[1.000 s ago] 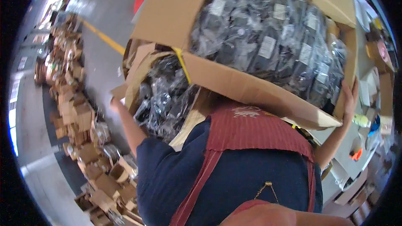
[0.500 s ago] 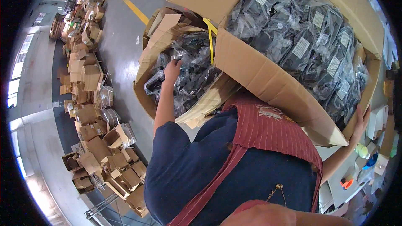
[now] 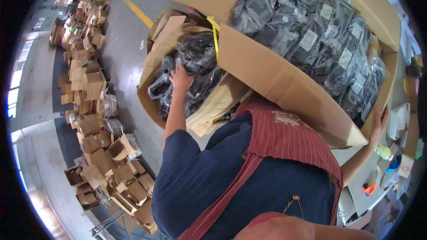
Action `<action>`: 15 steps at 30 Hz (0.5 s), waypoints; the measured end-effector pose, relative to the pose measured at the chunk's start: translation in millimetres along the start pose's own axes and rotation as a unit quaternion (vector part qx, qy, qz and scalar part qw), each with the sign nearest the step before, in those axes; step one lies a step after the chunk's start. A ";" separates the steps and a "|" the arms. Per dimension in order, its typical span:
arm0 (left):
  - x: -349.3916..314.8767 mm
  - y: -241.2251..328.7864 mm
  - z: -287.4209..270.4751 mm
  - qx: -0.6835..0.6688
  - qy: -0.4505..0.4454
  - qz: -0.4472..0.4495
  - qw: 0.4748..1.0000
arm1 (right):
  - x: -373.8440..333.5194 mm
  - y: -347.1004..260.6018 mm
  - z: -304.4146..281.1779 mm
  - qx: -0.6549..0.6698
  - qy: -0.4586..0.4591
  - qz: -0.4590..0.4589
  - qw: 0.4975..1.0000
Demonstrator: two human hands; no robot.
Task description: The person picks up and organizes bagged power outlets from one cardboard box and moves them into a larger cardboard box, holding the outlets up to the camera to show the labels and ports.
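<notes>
My left hand reaches into the smaller open cardboard box at the left. Its fingers are spread over dark items in clear plastic bags, touching the top of the heap. No bag is lifted. My right hand rests against the outer right side of the large open cardboard box, fingers stretched out along the wall. That box is filled with rows of black items in clear bags, several with white labels. What exactly the bagged items are I cannot tell.
A yellow strap stands between the two boxes. Empty cartons are piled along the left, beyond a grey floor with a yellow line. To the right, a white table carries a bottle and an orange object.
My left hand has shifted slightly down and left over the bags, its fingers now more spread. My right hand stays at the large box's side. The view has moved a little.
</notes>
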State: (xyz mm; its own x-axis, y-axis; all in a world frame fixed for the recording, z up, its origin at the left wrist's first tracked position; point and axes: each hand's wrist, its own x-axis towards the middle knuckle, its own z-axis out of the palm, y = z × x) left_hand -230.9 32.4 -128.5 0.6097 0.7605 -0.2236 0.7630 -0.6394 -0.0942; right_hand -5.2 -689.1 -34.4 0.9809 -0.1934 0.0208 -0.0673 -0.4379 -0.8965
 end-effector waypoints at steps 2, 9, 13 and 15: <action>-3.2 0.5 8.0 -0.001 0.072 0.032 0.997 | -4.2 -4.3 -0.3 0.021 0.000 0.004 1.000; -6.1 -27.5 17.7 -0.082 0.158 0.160 0.971 | -18.1 -1.7 8.4 0.029 0.054 0.030 0.998; -16.5 -33.8 -0.4 -0.075 0.253 0.124 0.956 | -22.0 -33.7 17.6 0.021 0.055 0.010 0.998; -1.3 -62.8 5.2 -0.039 0.359 0.133 0.923 | -22.6 -32.9 14.5 -0.013 0.073 0.008 0.997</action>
State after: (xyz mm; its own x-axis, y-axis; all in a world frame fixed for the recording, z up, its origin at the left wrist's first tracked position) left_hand -280.7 70.9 -127.4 0.7413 0.4744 0.4749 0.5616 -0.8258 -0.0517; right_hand -22.5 -657.6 -11.8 0.9429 -0.3253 0.0714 -0.0901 -0.4554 -0.8857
